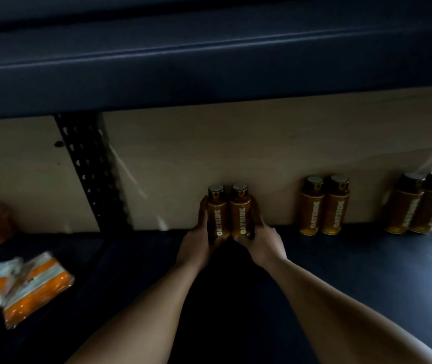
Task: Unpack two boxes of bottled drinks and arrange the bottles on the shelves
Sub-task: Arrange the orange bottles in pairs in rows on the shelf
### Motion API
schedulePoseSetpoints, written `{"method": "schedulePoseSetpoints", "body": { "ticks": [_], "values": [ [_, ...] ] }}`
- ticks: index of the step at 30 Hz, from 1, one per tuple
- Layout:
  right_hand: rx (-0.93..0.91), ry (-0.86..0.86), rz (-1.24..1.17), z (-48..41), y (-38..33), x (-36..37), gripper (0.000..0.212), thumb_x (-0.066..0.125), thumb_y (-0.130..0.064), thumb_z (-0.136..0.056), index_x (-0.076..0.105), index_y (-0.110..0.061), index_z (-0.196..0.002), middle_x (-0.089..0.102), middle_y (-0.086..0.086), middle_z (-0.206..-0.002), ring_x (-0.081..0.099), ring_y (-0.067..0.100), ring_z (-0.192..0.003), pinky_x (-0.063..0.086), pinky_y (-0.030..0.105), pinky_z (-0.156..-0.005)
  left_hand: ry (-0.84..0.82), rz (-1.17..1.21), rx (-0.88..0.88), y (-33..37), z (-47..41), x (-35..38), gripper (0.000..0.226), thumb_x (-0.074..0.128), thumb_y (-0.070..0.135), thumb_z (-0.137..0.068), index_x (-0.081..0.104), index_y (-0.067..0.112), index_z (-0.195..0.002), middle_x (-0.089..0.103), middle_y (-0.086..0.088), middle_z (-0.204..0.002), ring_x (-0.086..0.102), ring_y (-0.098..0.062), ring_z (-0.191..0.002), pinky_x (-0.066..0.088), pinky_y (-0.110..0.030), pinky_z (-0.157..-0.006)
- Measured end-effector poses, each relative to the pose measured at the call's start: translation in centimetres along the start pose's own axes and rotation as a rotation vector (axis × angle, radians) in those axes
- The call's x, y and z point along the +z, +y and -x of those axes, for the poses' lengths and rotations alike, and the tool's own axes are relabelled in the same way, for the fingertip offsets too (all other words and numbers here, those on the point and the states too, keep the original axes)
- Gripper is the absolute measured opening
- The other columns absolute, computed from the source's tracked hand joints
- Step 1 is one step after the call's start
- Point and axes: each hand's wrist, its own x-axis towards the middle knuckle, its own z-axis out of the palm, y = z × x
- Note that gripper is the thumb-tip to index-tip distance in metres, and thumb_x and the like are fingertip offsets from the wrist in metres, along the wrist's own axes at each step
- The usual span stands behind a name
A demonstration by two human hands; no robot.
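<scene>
1. Bottles are the matter in hand: two amber ones with dark caps, upright and touching side by side, close against the pale back panel point(236, 143) of the shelf point(341, 261). Our left hand point(198, 249) curls round the left bottle point(216, 212) and our right hand point(260, 245) round the right bottle point(241, 212), both gripping low on the body.
2. We judge this to be the placing step. The bases are hidden behind our fingers, so we cannot tell whether the two already stand on the shelf.
3. The next move, as we see it, calls for settling both flat, loosening both grips together so neither tips, and drawing the hands straight back toward us. After that comes another trip to the box, which is not in view.
4. To the right, well apart, a second pair point(324, 206) stands against the same panel, and a third pair point(418, 206) stands farther right, near the edge of the view. With only these few placed, we reckon the job is far from done.
5. As for obstacles, the upper shelf point(209, 61) hangs low and dark over the space, so lifting high would be risky. A perforated post point(88, 169) rises to the left, and beyond it orange packets point(33, 282) lie blurred, well apart from our hands.
</scene>
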Motion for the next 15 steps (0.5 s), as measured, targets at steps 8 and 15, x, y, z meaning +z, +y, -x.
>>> {"method": "schedulePoseSetpoints", "body": {
  "ticks": [8, 15],
  "values": [
    [0.02, 0.015, -0.018, -0.4, 0.2, 0.7, 0.064, 0.065, -0.038, -0.098, 0.03, -0.037, -0.151, 0.069, -0.007, -0.115, 0.067, 0.019, -0.103, 0.055, 0.038, -0.085, -0.016, -0.03, -0.04, -0.4, -0.7, 0.5, 0.102, 0.06, 0.054, -0.095, -0.034, 0.071, -0.131, 0.056, -0.013, -0.145, 0.06, -0.034, -0.123, 0.043, -0.032, -0.101],
    [0.057, 0.02, -0.033, -0.7, 0.5, 0.8, 0.05, 0.064, -0.04, -0.098, 0.042, -0.034, -0.142, 0.069, -0.006, -0.116, 0.064, 0.015, -0.1, 0.054, 0.036, -0.087, 0.006, -0.053, 0.002, -0.6, -1.1, 1.0, 0.102, 0.059, 0.049, -0.097, -0.034, 0.068, -0.134, 0.055, -0.007, -0.147, 0.057, -0.03, -0.127, 0.044, -0.032, -0.107]
  ]
}}
